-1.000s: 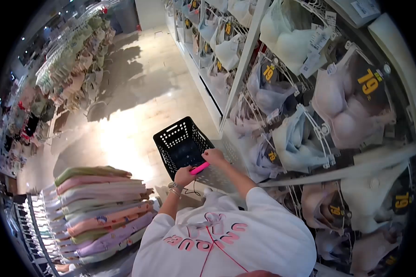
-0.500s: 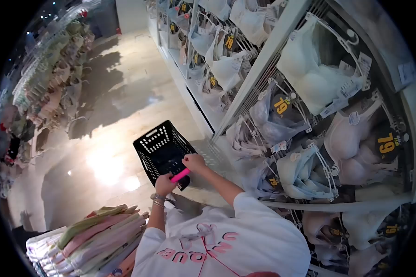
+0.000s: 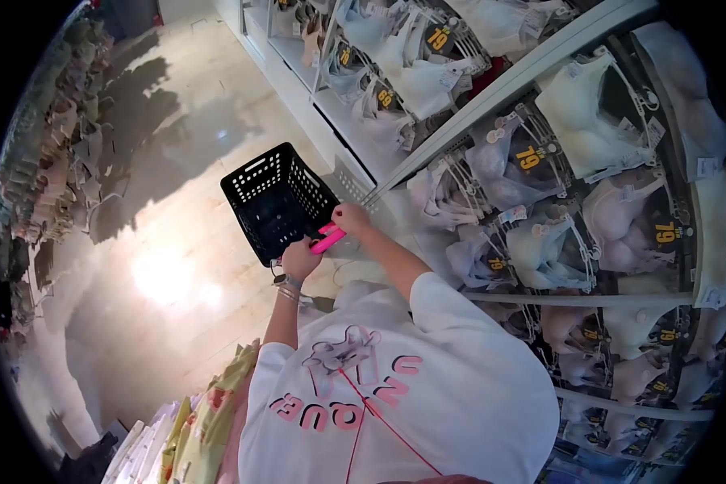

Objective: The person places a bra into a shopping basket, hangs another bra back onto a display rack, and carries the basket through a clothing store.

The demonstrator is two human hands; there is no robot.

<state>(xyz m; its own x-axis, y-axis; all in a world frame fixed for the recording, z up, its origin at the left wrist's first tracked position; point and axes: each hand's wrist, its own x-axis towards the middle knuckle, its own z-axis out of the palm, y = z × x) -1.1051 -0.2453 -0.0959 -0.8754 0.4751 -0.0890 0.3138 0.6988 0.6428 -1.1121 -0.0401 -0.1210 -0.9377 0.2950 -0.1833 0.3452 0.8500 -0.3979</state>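
Observation:
A black perforated plastic shopping basket hangs in front of me over the floor, tilted toward my body. Its bright pink handle spans the gap between my hands, and two pink bars show. My left hand is closed around the handle's left end, with a watch and bracelets on the wrist. At the other end, my right hand is closed too, its fingers curled at the pink grip. The basket's inside looks dark, and I cannot make out any contents.
On my right, a wall rack holds bras on hangers with yellow "79" signs. A white upright post divides it. Hanging garments line the left side, and folded clothes sit at lower left. A pale tiled floor runs between.
The basket has swung up and slightly left, and its inside shows more. The pink handle now appears as two bars. My view has shifted, and both hands remain on the handle.

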